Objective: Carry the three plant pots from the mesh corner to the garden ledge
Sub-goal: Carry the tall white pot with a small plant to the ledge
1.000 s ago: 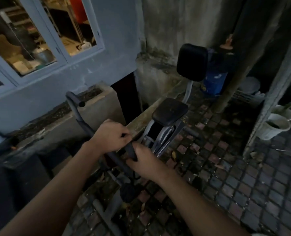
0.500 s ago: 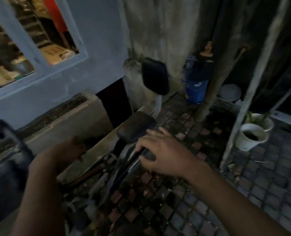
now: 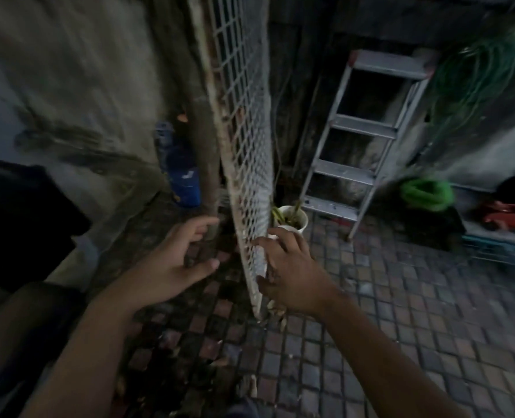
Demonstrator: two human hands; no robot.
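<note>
A white plant pot (image 3: pixel 299 218) with green stems stands on the paving at the foot of the white mesh panel (image 3: pixel 244 122). The rim of a second white pot (image 3: pixel 286 228) shows just in front of it, mostly hidden by my right hand (image 3: pixel 292 273). That hand is spread open, fingers close to the mesh edge and the near pot, holding nothing. My left hand (image 3: pixel 171 263) is open too, on the left side of the mesh, fingers apart and empty. A third pot is not visible.
A metal stepladder (image 3: pixel 361 140) leans at the back right. A green hose coil (image 3: pixel 425 194) and red items (image 3: pixel 509 217) lie further right. A blue container (image 3: pixel 180 170) stands left of the mesh behind a pole. A dark seat (image 3: pixel 23 218) sits at far left. Brick paving underfoot.
Both hands have let go of the exercise bike. The view has swung right to the mesh panel, and both open hands now reach forward on either side of it.
</note>
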